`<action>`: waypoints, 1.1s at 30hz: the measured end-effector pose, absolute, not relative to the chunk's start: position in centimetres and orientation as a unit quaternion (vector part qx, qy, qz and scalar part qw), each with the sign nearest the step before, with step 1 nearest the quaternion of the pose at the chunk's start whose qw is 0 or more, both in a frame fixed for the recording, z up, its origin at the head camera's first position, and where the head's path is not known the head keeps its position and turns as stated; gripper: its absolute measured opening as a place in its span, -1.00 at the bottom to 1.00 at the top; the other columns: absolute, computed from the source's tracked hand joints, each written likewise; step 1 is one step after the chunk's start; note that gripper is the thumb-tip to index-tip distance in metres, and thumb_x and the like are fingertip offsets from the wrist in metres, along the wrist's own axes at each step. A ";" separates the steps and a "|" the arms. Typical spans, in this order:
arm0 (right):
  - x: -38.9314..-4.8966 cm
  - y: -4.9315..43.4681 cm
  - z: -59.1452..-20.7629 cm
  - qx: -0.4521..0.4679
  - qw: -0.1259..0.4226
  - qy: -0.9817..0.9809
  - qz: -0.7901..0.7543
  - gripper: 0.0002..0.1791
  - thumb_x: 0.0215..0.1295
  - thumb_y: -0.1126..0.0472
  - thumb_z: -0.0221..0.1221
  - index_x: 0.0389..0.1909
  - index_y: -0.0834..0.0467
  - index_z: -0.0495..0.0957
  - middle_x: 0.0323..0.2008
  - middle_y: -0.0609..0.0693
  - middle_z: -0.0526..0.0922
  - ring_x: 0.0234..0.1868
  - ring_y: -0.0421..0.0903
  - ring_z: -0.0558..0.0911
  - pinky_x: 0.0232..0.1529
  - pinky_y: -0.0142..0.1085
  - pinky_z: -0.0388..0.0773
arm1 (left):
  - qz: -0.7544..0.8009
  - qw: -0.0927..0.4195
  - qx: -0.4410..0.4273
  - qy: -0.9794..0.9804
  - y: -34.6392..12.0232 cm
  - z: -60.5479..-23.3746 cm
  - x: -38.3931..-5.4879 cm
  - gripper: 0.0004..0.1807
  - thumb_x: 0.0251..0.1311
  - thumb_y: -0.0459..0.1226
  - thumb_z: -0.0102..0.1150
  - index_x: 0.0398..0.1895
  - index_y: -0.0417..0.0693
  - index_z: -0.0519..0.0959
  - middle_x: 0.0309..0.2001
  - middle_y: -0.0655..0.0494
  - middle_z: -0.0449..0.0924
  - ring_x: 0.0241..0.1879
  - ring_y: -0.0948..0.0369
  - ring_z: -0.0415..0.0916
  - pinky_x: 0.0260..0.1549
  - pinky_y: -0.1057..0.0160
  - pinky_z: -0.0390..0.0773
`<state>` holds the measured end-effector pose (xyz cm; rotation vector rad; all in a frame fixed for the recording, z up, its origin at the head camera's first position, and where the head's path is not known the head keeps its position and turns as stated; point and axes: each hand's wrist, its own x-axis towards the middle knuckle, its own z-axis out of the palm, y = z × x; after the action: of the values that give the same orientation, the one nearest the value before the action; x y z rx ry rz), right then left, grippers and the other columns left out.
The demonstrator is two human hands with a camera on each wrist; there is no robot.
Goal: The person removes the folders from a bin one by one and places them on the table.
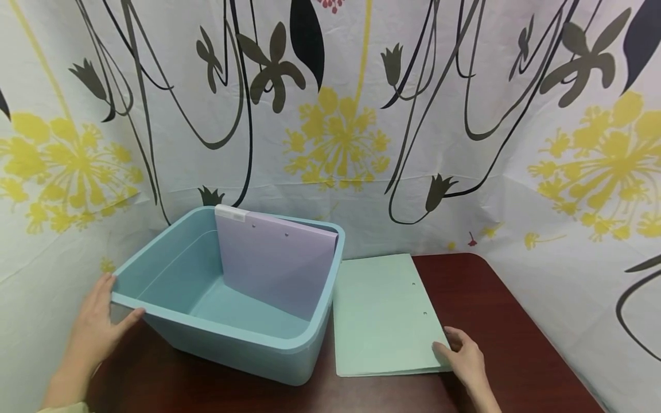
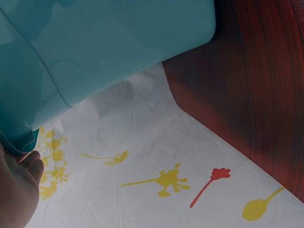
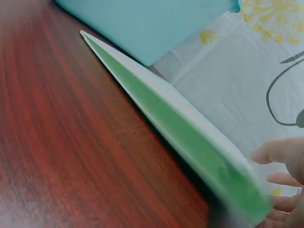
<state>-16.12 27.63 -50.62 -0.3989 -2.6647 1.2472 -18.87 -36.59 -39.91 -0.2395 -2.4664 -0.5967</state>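
Blue tub (image 1: 227, 344): rim corner gripped by the left hand (image 1: 98, 321); probably stiff.
Green folder (image 1: 382, 315): rested on the table (image 1: 496, 310) beside the tub; judged light, bendable, perhaps slippery; best held at the right edge, thumb above, fingers beneath.
Purple folder (image 1: 279, 264): leaned inside the tub.
Right hand (image 1: 465, 355): near-right green folder corner pinched.

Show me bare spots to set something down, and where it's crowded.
Free: the table between the green folder and its right edge, past the right hand; also the floor of the blue tub in front of the purple folder. Crowded: the sliver between tub and green folder, and the tub's near-left corner, where the left hand holds the rim.
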 end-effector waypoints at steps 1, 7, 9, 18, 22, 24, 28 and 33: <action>-16.1 27.7 -50.6 -0.132 0.090 -0.895 0.416 -0.40 0.09 0.14 0.24 0.11 0.36 0.35 -0.10 0.35 0.52 -0.14 0.18 0.54 -0.23 -0.08 0.45 | -0.226 0.293 -0.091 -0.925 -36.6 -39.9 -18.9 -0.10 0.08 -0.05 0.15 0.31 -0.43 -0.02 0.30 -0.41 -0.05 0.24 -0.32 -0.07 0.31 -0.01 -0.24; -16.0 27.7 -50.3 -0.131 0.121 -0.892 0.415 -0.41 0.09 0.18 0.24 0.13 0.34 0.34 -0.04 0.37 0.49 -0.07 0.23 0.51 -0.12 0.02 0.43 | -0.230 0.291 -0.089 -0.924 -36.6 -39.9 -18.9 -0.10 0.08 -0.07 0.15 0.32 -0.42 -0.02 0.31 -0.40 -0.06 0.23 -0.33 -0.07 0.31 0.00 -0.24; -15.9 27.6 -50.1 -0.130 0.124 -0.891 0.417 -0.41 0.09 0.17 0.24 0.13 0.33 0.35 -0.03 0.36 0.49 -0.06 0.22 0.52 -0.12 0.01 0.43 | -0.228 0.291 -0.088 -0.925 -36.6 -39.8 -18.9 -0.10 0.08 -0.06 0.15 0.32 -0.42 -0.02 0.31 -0.40 -0.06 0.22 -0.33 -0.06 0.31 -0.01 -0.23; -16.5 27.4 -49.4 -0.128 0.111 -0.886 0.432 -0.39 0.12 0.12 0.22 0.17 0.28 0.32 0.02 0.30 0.48 -0.02 0.17 0.51 -0.09 -0.05 0.44 | -0.224 0.285 -0.083 -0.928 -36.5 -39.8 -18.7 -0.09 0.11 -0.02 0.13 0.32 -0.42 -0.04 0.31 -0.40 -0.07 0.23 -0.33 -0.08 0.30 -0.02 -0.23; -17.0 27.1 -48.5 -0.115 0.112 -0.885 0.438 -0.38 0.12 0.09 0.22 0.17 0.27 0.32 0.01 0.29 0.49 -0.02 0.16 0.51 -0.13 -0.10 0.46 | -0.223 0.288 -0.082 -0.928 -36.6 -39.9 -18.7 -0.08 0.10 0.00 0.13 0.31 -0.43 -0.02 0.30 -0.40 -0.05 0.20 -0.33 -0.04 0.30 -0.01 -0.22; -17.3 26.9 -48.0 -0.103 0.118 -0.885 0.439 -0.39 0.12 0.09 0.22 0.17 0.27 0.33 0.00 0.29 0.49 -0.03 0.16 0.52 -0.17 -0.14 0.47 | -0.225 0.289 -0.083 -0.927 -36.6 -39.9 -18.7 -0.08 0.10 0.02 0.12 0.30 -0.44 -0.01 0.29 -0.41 -0.04 0.20 -0.33 -0.04 0.31 0.00 -0.22; -18.1 26.4 -46.8 -0.071 0.142 -0.887 0.434 -0.41 0.12 0.12 0.23 0.15 0.26 0.35 -0.04 0.28 0.52 -0.06 0.15 0.53 -0.20 -0.21 0.48 | -0.222 0.289 -0.083 -0.928 -36.6 -39.9 -18.8 -0.08 0.10 0.01 0.12 0.30 -0.45 -0.01 0.28 -0.42 -0.03 0.21 -0.33 -0.05 0.31 0.02 -0.23; -19.1 25.6 -45.3 -0.025 0.170 -0.889 0.425 -0.44 0.11 0.15 0.24 0.13 0.26 0.37 -0.05 0.24 0.54 -0.07 0.14 0.53 -0.14 -0.10 0.49 | -0.218 0.293 -0.087 -0.927 -36.6 -39.8 -18.9 -0.09 0.09 -0.02 0.14 0.31 -0.44 -0.01 0.29 -0.42 -0.03 0.23 -0.32 -0.06 0.31 0.02 -0.24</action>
<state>-19.11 25.65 -45.29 -0.0719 -2.5256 1.2066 -18.86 -36.64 -39.78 -0.2319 -2.4687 -0.5805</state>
